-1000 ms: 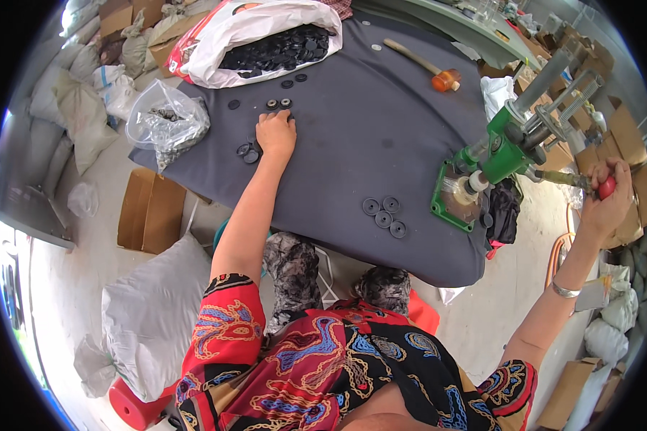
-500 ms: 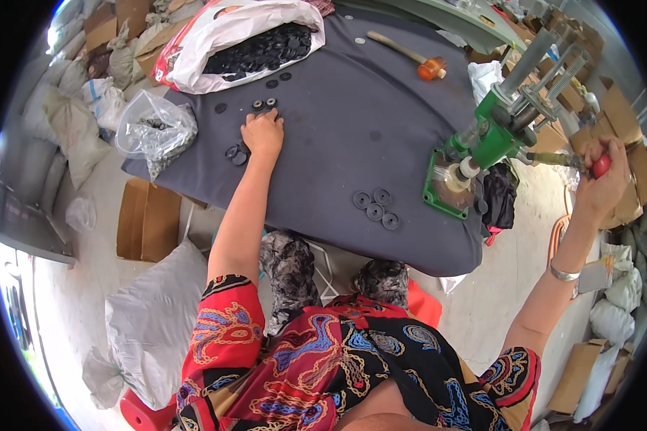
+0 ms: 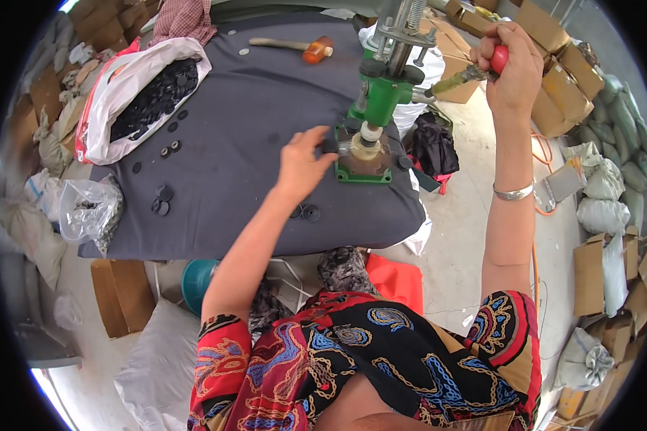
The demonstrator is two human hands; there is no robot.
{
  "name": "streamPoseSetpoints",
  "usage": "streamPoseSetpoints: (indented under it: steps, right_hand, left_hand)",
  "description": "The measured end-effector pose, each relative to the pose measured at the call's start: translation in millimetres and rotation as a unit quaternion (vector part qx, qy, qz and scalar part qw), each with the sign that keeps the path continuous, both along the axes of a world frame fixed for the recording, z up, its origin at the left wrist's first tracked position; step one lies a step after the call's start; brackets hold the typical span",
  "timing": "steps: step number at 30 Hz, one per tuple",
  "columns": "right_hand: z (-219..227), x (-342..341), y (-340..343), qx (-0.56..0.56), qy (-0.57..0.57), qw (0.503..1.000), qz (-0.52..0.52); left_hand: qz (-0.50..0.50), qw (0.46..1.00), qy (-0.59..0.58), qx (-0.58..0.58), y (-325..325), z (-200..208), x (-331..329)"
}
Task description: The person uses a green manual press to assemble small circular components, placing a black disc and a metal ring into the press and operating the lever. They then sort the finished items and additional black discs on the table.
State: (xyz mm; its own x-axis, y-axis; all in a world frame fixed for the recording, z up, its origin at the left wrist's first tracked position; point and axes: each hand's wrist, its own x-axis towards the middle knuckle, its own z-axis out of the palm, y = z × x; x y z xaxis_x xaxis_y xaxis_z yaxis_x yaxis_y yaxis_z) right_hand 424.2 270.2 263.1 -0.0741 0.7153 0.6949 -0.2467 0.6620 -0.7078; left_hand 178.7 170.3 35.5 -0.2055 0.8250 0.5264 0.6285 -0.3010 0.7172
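Observation:
My right hand (image 3: 514,72) is wrapped round the red knob (image 3: 499,59) at the end of the lever of a green hand press (image 3: 379,100). Beside the press base, my left hand (image 3: 302,164) pinches a small black wheel (image 3: 329,144) between thumb and fingers. The wheel is close to the white plunger tip (image 3: 371,132) and the pale round fixture (image 3: 366,149) on the base. Below my left wrist lie more black wheels (image 3: 310,213), partly hidden by the forearm. Another small group of black wheels (image 3: 164,192) rests on the left of the table.
A dark cloth covers the table (image 3: 251,115). On it are a white sack (image 3: 101,118) of black parts, a clear bag (image 3: 86,212) of small parts and a mallet (image 3: 316,50) with an amber head. Cardboard boxes (image 3: 564,93) and sacks (image 3: 611,215) stand right.
My left hand has gone from the wheels at the table's left to the press base, now with a black wheel. My right hand stays on the knob. The view has swung right.

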Motion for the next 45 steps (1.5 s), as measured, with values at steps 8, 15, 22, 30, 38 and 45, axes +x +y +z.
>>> streamPoseSetpoints:
  steps: [8, 15, 22, 30, 38, 45]
  right_hand:
    - [0.1, -3.1, -6.1, -0.002, -0.004, 1.000, -0.009]
    - [-13.9, -3.8, -30.4, 0.031, 0.000, 0.999, -0.013]
    - [-107.7, 15.3, -79.0, 0.163, 0.000, 0.987, 0.011]
    - [-169.2, 28.4, -91.8, 0.251, -0.081, 0.964, -0.024]
    - [-61.5, 18.4, -58.4, 0.058, -0.009, 0.998, 0.033]
    - [-8.2, 10.7, -12.1, -0.009, 0.001, 0.999, 0.042]
  left_hand:
    - [0.006, 0.999, 0.041, -0.016, 40.3, -9.2, 49.9]
    - [-0.007, 0.999, 0.025, -0.022, 56.5, -13.4, 55.6]
    - [-0.010, 0.999, -0.015, -0.033, 42.7, -12.4, 47.8]
    - [0.070, 0.994, 0.087, 0.006, -3.3, -16.4, -8.8]
    - [0.383, 0.880, 0.276, -0.049, -116.8, -11.7, -167.9]
    - [0.388, 0.799, 0.416, -0.195, -162.2, -30.6, -222.6]
